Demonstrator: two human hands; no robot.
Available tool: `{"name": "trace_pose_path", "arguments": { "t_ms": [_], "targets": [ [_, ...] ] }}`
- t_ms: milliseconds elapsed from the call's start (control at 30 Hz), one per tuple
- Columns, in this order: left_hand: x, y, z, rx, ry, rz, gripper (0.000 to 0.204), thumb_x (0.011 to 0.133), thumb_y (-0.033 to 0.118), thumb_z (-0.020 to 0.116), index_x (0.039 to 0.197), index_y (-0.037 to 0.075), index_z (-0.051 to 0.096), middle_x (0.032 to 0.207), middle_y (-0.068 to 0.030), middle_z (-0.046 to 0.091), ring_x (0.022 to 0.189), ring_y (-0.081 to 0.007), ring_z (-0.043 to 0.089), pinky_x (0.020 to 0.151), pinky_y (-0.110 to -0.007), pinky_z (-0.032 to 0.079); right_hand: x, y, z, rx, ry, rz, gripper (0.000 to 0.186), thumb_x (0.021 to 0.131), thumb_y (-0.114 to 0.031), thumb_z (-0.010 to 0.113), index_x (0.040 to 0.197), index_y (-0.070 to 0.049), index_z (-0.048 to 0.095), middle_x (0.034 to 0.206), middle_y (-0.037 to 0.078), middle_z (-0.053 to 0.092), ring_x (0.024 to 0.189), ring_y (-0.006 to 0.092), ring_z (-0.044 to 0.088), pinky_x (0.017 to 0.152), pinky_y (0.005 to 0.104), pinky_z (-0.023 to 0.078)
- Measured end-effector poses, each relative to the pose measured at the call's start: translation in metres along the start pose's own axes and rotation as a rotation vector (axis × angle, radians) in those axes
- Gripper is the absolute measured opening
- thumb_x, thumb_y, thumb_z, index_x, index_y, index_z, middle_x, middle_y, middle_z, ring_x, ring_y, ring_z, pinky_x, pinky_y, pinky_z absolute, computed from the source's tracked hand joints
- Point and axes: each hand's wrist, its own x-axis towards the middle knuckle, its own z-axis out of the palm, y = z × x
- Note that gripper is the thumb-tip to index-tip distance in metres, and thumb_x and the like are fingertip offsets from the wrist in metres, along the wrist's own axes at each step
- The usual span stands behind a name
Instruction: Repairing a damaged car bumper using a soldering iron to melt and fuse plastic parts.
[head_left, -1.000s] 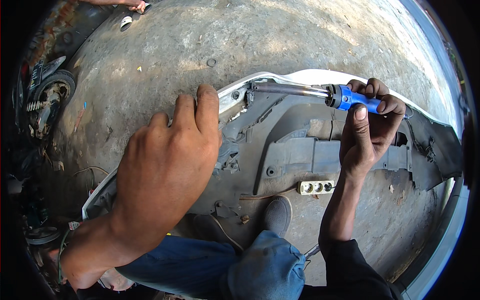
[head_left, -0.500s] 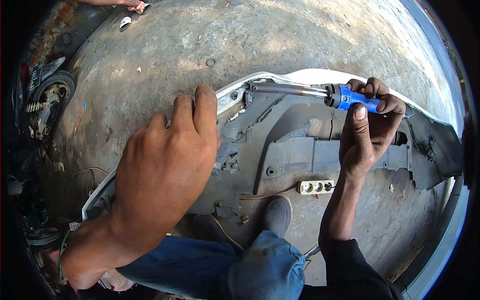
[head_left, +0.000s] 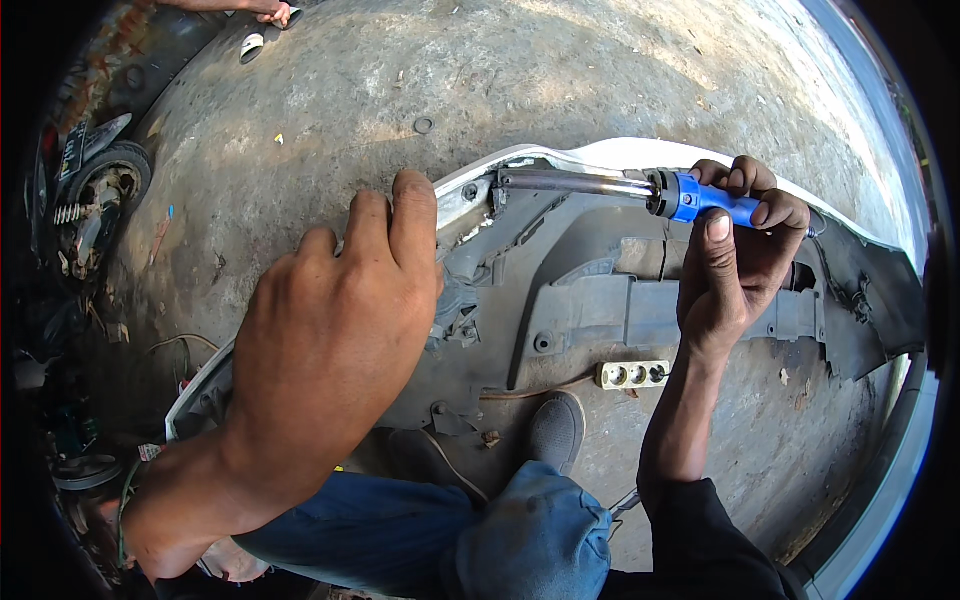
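My right hand grips the blue handle of a soldering iron. Its long metal barrel points left, and the tip lies against the inner side of a car bumper, close to a rough, broken patch by its white edge. My left hand, larger in view, bends its fingers downward over the bumper's edge, left of that tip. The thumb and fingertips of this hand are hidden, so what they hold cannot be seen. Grey plastic panels line the bumper's inner side.
A white power strip with a plug in it lies near my shoe, its cord running left. At the far left stands a motorcycle wheel. Another person's hand shows at the top left, above the concrete floor.
The soldering iron has slid very slightly left along the bumper. Both hands keep almost the same place and grip.
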Motion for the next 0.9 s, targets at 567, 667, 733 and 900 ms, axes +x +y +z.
{"name": "trace_pose_path", "arguments": {
  "t_ms": [567,667,733,900],
  "targets": [
    [0.0003,0.0009,-0.0017,-0.005,0.007,-0.001,0.05,0.082,0.012,0.076,0.126,-0.002,0.056,0.103,-0.0187,0.068,0.086,-0.0327,0.071,0.073,-0.04,0.059,0.0013,-0.0003,-0.0011,0.027,0.009,0.0,0.038,0.088,0.004,0.07,0.109,-0.01,0.042,0.111,0.014,0.048,0.106,0.0293,0.055,0.096,0.0474,0.045],
    [-0.0001,0.0005,-0.0014,0.003,0.009,0.0,0.051,0.082,0.012,0.076,0.126,-0.002,0.056,0.104,-0.0189,0.068,0.087,-0.033,0.071,0.074,-0.04,0.059,0.0005,0.0009,-0.0008,0.038,0.007,-0.004,0.038,0.088,0.004,0.07,0.109,-0.01,0.042,0.111,0.014,0.048,0.107,0.0293,0.055,0.096,0.047,0.045],
    [-0.0004,0.0002,-0.0015,-0.001,0.006,-0.002,0.052,0.082,0.012,0.076,0.127,-0.002,0.056,0.104,-0.0191,0.068,0.087,-0.0332,0.071,0.074,-0.04,0.059,0.0007,0.0013,-0.0001,0.049,0.01,-0.013,0.038,0.088,0.004,0.07,0.109,-0.01,0.042,0.111,0.014,0.048,0.106,0.0293,0.055,0.096,0.0467,0.045],
    [0.0002,0.0007,-0.0008,0.001,0.0,-0.004,0.052,0.081,0.012,0.076,0.127,-0.002,0.055,0.104,-0.0188,0.068,0.087,-0.0331,0.071,0.074,-0.04,0.058,0.002,0.0003,-0.0002,0.032,0.006,0.006,0.037,0.088,0.005,0.069,0.108,-0.01,0.042,0.111,0.014,0.048,0.107,0.0293,0.054,0.097,0.047,0.045]
  ]
}}
